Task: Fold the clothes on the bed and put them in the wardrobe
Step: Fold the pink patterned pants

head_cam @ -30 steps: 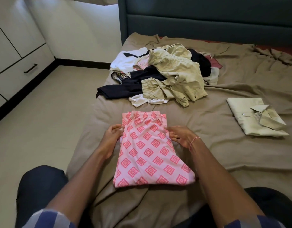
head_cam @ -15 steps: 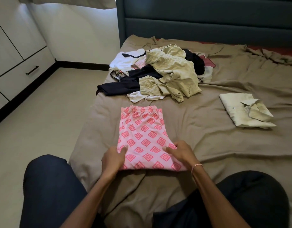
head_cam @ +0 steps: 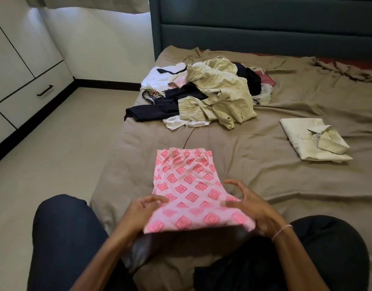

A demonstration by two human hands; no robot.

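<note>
A folded pink garment with a diamond print [head_cam: 189, 185] lies lengthwise on the brown bed sheet [head_cam: 264, 181] in front of me. Its near end is raised off the sheet, with a dark shadow under it. My left hand [head_cam: 142, 210] grips the near left corner, thumb on top. At the near right corner, my right hand [head_cam: 251, 208] holds the fabric with its thumb on the cloth and its fingers spread and curved above. A pile of unfolded clothes [head_cam: 214, 95], beige, black and white, sits further up the bed.
A folded pale shirt [head_cam: 313, 139] lies on the right of the bed. The white wardrobe with a drawer handle [head_cam: 44, 90] lines the left wall across bare floor [head_cam: 55, 154]. A dark green headboard [head_cam: 264, 24] stands behind. My knees in dark trousers rest at the bed's near edge.
My hands slid from the garment's middle down to its near corners and have lifted the near end off the sheet.
</note>
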